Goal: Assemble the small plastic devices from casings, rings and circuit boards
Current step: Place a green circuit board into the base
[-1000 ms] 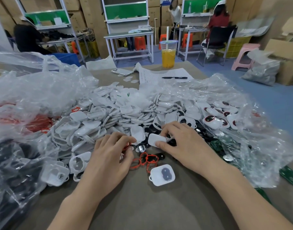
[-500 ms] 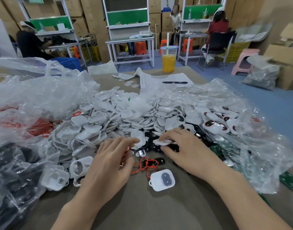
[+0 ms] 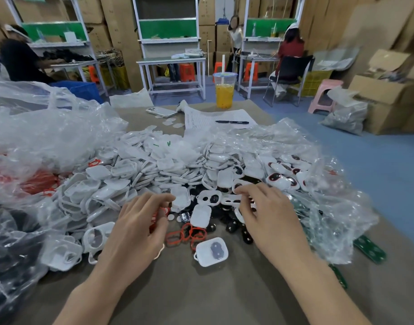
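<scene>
1. Surface (image 3: 201,296) is heaped with casings (image 3: 154,170) mid-frame.
2. A red ring (image 3: 159,213) is pinched by left hand (image 3: 135,231) fingers; what right hand (image 3: 269,221) fingers hold cannot be told.
3. Ring may be lost there if fumbled.

Orange drink cup (image 3: 224,90), phone (image 3: 161,111), pen (image 3: 231,122), paper (image 3: 215,117)

Two hands: left hand (image 3: 135,231), right hand (image 3: 269,221). White casings (image 3: 154,170) heaped past counting. Roughly four loose red rings (image 3: 185,235). One closed casing (image 3: 212,252) lying apart. At least two green circuit boards (image 3: 369,248). One cup (image 3: 224,90), one phone (image 3: 161,111), one pen (image 3: 231,122), one paper sheet (image 3: 201,117). Three people (image 3: 20,59) behind.
</scene>
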`<state>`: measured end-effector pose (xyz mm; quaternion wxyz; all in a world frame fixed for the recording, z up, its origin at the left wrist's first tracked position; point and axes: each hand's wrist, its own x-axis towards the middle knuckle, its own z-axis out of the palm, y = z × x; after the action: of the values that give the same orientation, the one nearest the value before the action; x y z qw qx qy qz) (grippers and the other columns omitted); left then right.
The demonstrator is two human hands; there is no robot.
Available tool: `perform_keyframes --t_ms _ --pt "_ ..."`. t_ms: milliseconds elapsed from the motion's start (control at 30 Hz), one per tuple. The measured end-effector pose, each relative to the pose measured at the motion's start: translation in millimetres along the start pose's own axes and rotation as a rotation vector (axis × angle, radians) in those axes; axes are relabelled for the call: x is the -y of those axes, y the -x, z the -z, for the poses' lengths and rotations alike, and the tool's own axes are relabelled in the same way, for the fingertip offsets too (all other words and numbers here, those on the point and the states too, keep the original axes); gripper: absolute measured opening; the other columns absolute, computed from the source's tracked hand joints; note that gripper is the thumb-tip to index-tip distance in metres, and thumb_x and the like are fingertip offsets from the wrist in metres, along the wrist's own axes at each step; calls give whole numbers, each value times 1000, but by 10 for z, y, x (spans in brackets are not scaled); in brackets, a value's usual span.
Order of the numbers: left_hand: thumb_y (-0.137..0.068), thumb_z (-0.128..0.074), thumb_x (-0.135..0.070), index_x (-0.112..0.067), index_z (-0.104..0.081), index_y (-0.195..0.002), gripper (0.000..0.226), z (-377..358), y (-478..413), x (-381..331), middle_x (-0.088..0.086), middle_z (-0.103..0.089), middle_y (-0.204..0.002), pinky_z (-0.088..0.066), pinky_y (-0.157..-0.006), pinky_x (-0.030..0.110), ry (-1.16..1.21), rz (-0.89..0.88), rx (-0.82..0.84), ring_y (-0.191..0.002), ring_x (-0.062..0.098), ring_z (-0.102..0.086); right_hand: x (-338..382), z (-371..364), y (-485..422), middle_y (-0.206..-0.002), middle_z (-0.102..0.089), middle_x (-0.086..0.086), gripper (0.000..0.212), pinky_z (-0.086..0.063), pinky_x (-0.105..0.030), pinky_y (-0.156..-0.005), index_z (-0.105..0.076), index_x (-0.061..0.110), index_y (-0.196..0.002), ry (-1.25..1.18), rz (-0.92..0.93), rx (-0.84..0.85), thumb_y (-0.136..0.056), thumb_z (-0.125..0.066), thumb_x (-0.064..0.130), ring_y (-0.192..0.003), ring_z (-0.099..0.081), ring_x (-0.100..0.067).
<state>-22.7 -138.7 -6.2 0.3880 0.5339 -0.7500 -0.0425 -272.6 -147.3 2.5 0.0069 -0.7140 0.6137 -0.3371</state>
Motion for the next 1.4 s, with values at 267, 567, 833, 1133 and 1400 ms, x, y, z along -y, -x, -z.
perform_keyframes --t_ms 267,567,833,1133,1400 --pt "-93 -58 -6 -39 -62 -111 38 59 80 -17 -25 -58 -106 -51 -90 41 91 77 -38 -109 1 -53 -51 68 209 -122 -58 6 29 -39 -34 -99 -61 28 -123 206 -208 65 -101 -43 31 -112 -48 -16" --pt "-94 -54 -7 -37 -63 -110 35 58 102 29 -24 -55 -107 -57 -80 46 146 137 -28 -107 3 -53 -28 77 234 -123 -54 8 36 -35 -33 -100 -51 32 -127 327 -268 124 -104 -26 41 -114 -47 -14" --pt "-92 -57 -5 -43 -59 -107 40 21 95 96 -20 -57 -106 -52 -85 40 92 102 -39 -105 5 -55 -30 30 214 -107 -45 6 39 -34 -34 -89 -55 32 -119 350 -288 151 -103 -22 47 -99 -55 -15" --pt "-93 -53 -10 -46 -59 -107 39 23 104 95 -21 -58 -107 -54 -80 42 108 128 -31 -106 3 -52 -31 42 217 -99 -55 5 37 -38 -35 -84 -54 27 -110 370 -260 101 -107 -19 37 -87 -55 -18" --pt "-92 -55 0 -41 -61 -104 43 35 89 40 -21 -58 -104 -53 -80 40 123 123 -57 -104 -4 -51 -59 82 152 -87 -57 4 37 -41 -34 -74 -56 19 -109 229 -225 5 -108 -23 34 -79 -51 -19"
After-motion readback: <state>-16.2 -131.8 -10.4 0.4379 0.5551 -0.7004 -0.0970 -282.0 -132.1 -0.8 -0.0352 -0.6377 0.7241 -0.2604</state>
